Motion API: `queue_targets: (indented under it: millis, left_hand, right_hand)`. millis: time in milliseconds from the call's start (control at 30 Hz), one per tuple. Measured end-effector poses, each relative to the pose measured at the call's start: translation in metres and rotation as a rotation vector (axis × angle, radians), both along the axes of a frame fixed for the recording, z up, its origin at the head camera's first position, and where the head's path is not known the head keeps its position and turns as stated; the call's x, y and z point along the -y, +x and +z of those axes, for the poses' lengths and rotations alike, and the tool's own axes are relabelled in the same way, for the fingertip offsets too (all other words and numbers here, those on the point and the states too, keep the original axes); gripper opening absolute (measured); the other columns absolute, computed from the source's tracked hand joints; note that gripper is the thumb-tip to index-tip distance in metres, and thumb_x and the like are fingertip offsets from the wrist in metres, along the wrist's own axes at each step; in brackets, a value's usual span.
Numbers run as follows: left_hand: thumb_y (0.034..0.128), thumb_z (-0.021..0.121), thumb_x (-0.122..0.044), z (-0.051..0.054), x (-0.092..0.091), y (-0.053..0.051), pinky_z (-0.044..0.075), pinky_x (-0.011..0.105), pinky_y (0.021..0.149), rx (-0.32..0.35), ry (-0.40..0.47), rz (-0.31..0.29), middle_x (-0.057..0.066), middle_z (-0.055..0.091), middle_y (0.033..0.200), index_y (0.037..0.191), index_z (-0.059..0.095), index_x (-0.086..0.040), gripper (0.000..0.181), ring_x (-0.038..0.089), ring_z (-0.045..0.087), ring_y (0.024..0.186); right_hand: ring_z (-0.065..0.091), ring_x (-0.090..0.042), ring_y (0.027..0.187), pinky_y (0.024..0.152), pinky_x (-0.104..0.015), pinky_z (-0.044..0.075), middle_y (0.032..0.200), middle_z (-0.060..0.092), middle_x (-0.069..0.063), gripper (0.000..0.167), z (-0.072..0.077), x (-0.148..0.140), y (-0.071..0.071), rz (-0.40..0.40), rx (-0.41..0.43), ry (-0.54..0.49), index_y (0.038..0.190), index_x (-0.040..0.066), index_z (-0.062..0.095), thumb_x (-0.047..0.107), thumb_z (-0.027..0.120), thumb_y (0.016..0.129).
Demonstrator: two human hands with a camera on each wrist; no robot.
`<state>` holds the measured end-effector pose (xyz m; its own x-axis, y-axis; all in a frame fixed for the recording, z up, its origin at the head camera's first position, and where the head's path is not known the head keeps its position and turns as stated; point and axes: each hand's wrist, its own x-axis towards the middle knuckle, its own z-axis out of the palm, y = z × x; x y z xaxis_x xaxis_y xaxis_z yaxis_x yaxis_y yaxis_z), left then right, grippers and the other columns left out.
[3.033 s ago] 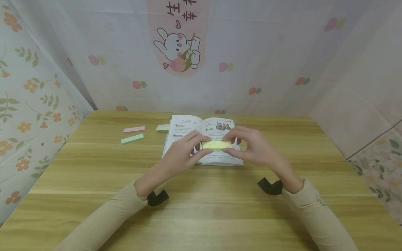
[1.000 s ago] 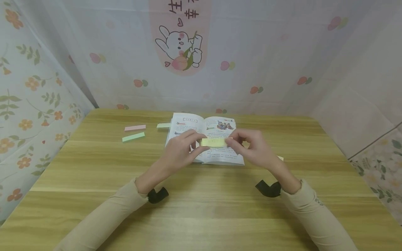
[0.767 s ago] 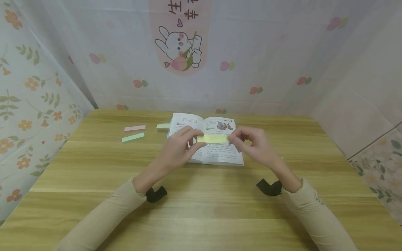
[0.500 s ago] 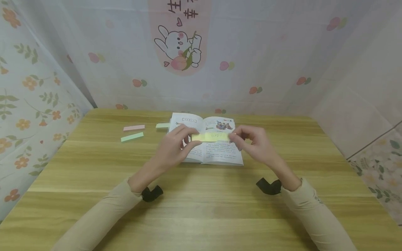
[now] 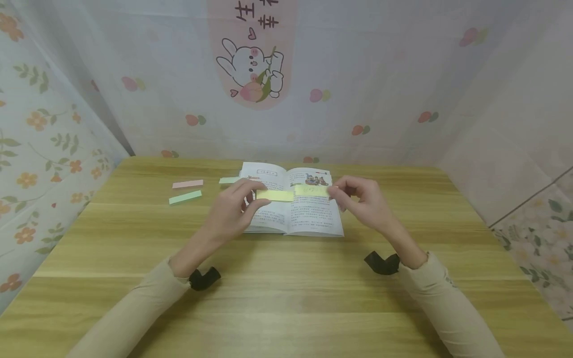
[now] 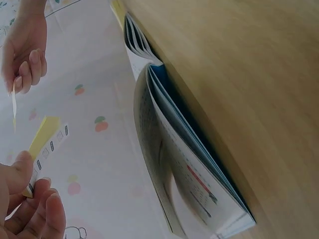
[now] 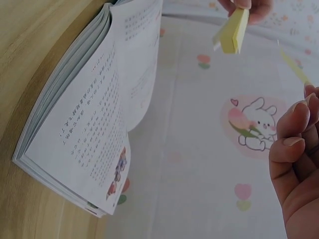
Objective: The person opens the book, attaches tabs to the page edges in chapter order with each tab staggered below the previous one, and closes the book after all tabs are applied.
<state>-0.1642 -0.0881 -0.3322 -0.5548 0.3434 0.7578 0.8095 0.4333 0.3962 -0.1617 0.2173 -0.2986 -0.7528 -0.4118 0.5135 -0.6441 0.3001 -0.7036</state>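
My left hand grips a yellow sticky-note pad by its left end, above an open book. In the left wrist view the pad shows a printed white backing. My right hand pinches the right end of a single yellow sticky note bearing faint handwriting. Note and pad are apart in the right wrist view, where the note appears nearly edge-on. Both are held up over the pages, touching neither the book nor the table.
On the wooden table, a pink strip pad and a green strip pad lie left of the book. A pale green tab sticks out beside its left edge. A patterned curtain hangs behind the table.
The yellow note was together with the pad and now is separate from it. My left hand has moved left with the pad, while my right hand keeps the note nearly in place.
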Motion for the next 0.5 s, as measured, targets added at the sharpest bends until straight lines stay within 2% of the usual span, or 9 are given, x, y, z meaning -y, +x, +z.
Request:
queue_targets:
  millis: [267,500]
  left_hand:
    - [0.0858,0.079,-0.001,-0.004,0.013,-0.001,0.051,0.031,0.057,0.032,-0.023,0.056,0.01,0.064,0.091,0.106,0.066,0.002,0.024,0.017,0.053,0.069]
    - [0.0869,0.077,-0.001,-0.006,0.021,-0.004,0.047,0.028,0.055,0.06,-0.025,0.094,0.009,0.064,0.092,0.106,0.066,0.0,0.022,0.016,0.052,0.067]
  right_hand:
    - [0.051,-0.018,0.059,0.057,-0.023,0.045,0.067,0.056,-0.009,0.01,0.0,-0.003,-0.003,-0.021,0.049,0.004,0.089,0.001,0.068,-0.001,0.062,0.097]
    - [0.051,-0.018,0.06,0.057,-0.024,0.045,0.069,0.056,-0.009,0.01,-0.003,-0.006,-0.007,-0.037,0.066,0.009,0.089,0.001,0.068,0.0,0.062,0.098]
